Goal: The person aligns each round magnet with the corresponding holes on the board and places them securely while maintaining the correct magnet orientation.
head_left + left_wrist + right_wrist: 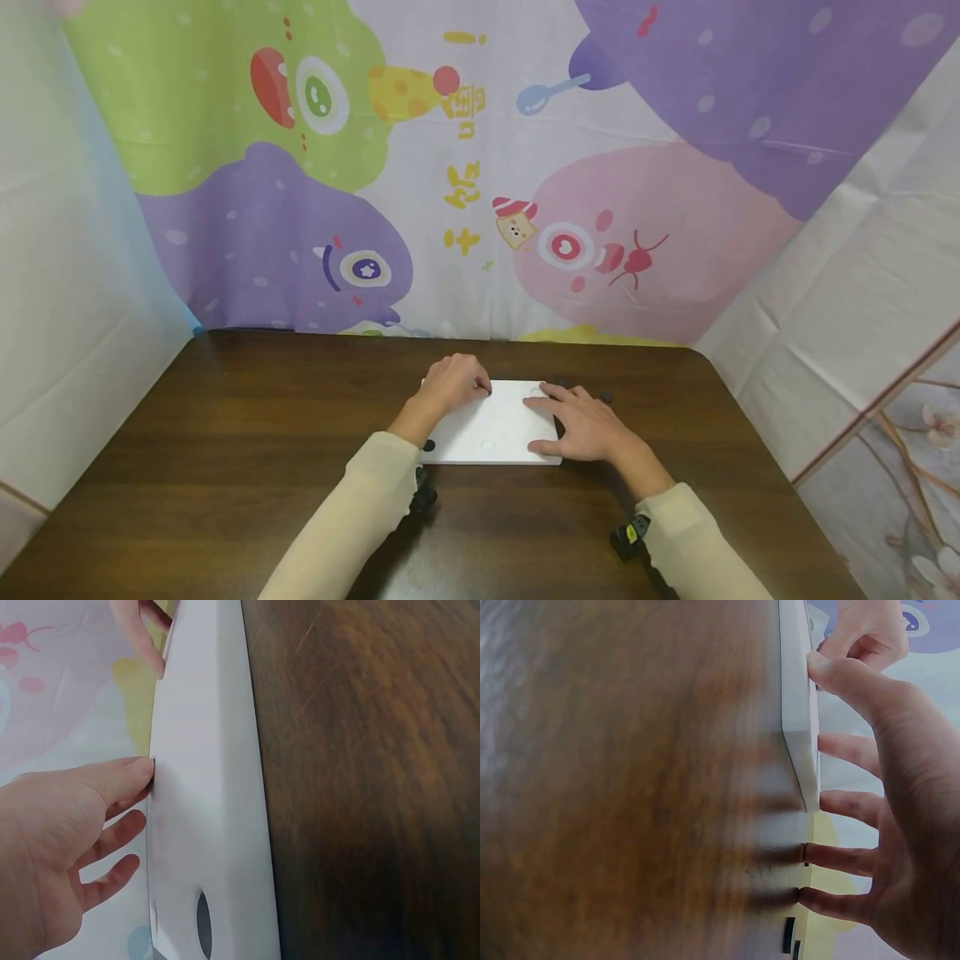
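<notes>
A flat white board (502, 421) with shallow round recesses lies on the table. Over its far middle, my left hand (453, 383) pinches a small black disc (489, 389) between thumb and fingertips, at the board's surface. The fingers mostly hide that disc. Another black disc (429, 446) sits at the near left corner; the left wrist view shows it as a dark oval (204, 924). My right hand (588, 425) is spread over the board's right end, thumb and nearer fingers touching its top. In the right wrist view, the other fingertips (814, 895) reach past the edge to the table.
A loose black disc (607, 397) lies on the brown wooden table (300, 417) right of the board, and another dark disc (562, 382) is just beyond the right fingers. A cartoon-printed cloth (465, 292) hangs behind the table, with pale cloth at both sides.
</notes>
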Tool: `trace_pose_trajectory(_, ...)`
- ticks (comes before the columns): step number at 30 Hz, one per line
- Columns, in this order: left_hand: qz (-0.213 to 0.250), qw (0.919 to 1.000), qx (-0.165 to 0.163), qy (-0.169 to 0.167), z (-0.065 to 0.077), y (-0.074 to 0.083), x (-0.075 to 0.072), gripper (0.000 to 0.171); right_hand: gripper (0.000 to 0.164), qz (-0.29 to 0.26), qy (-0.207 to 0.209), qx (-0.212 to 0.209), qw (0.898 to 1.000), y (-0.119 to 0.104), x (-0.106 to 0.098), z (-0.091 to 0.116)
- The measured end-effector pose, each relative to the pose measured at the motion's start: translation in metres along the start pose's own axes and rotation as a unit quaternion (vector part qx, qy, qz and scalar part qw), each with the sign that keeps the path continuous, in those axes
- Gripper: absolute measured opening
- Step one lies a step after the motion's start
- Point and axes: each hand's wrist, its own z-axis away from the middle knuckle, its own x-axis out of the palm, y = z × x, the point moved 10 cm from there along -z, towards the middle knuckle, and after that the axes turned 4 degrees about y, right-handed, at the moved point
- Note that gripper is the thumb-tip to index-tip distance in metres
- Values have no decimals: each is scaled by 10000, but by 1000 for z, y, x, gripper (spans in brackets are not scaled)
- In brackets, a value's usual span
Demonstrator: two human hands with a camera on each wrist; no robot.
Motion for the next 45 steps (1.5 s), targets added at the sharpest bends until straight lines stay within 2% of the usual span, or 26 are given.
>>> trace_pose_trajectory(8,-17,10000,-5,10,2,1,-2,9,82,44,23,13,10000,1,0,-1)
trace_pose_trajectory(14,-26,9999,-38,-90,0,-2,4,8,82,-19,2,32,10000,1,1,-1)
trace_pose_trajectory(16,-70,9999,9,-113,-2,-3,6,8,82,-19,5,40,10000,1,0,0)
trace_pose_trajectory(20,-48,9998,171,55,0,-1,3,7,82,-38,-5,33,10000,1,1,0)
trace_pose_trajectory(24,80,10000,17,-21,23,28,-34,6,82,-22,-17,27,10000,-1,1,0)
trace_pose_trajectory(27,83,9999,-77,-100,33,44,-55,7,82,-2,-38,68,10000,0,1,0)
trace_pose_trajectory(28,72,9999,-72,-96,31,42,-52,7,82,14,-45,73,10000,0,1,0)
trace_pose_trajectory(32,-55,9999,112,27,13,17,-19,8,83,47,-84,92,9999,1,1,0)
trace_pose_trajectory(35,-158,9997,174,54,3,1,0,7,83,47,-88,90,9999,1,2,0)
trace_pose_trajectory(39,-151,9998,132,52,4,0,-1,8,82,24,-101,118,9999,1,1,0)
trace_pose_trajectory(41,-42,9999,89,49,10,9,-14,7,82,35,-97,117,9999,1,1,0)
trace_pose_trajectory(45,187,9998,-43,11,32,36,-52,5,82,76,-71,139,9998,1,1,-1)
